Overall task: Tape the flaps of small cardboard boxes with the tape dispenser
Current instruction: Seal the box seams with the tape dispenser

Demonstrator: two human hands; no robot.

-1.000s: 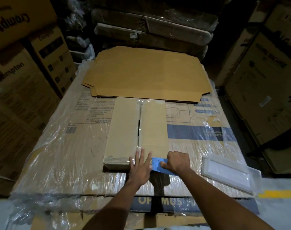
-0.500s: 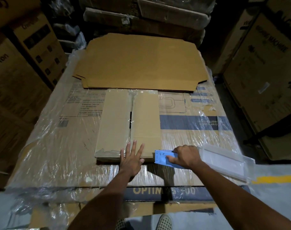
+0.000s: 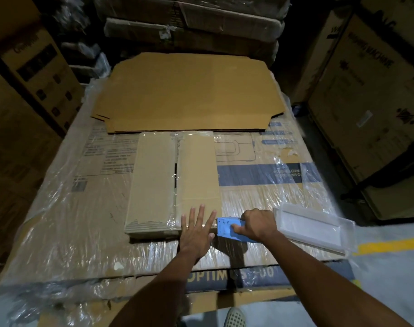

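L hand (image 3: 196, 234) lies flat w/ fingers straight and spread, palm down over the near R corner of the small cardboard box (image 3: 173, 182); fingertips rest on the box's top, heel of the hand hangs over the near edge onto the wrapped surface. R hand (image 3: 258, 224) is curled round the blue tape dispenser (image 3: 228, 230), thumb pressed on its side face, other fingers wrapped over the top. Dispenser sits just R of the box's near R corner, its L end just beside the L hand's outer fingers; can't tell if they touch.

Box lies flat and long, running away from the person, on a big plastic-wrapped carton (image 3: 59, 208). Plain brown, two top flaps meeting at a lengthwise centre seam (image 3: 175, 171), w/ a narrow dark gap showing mid-seam. Glossy clear tape shows along the seam and over the near end. Near L edge shows corrugated layers.

Beyond the box's far end lies a stack of flattened cardboard blanks (image 3: 189, 93). A clear plastic tray (image 3: 317, 228) sits just R of the R hand on the same carton.
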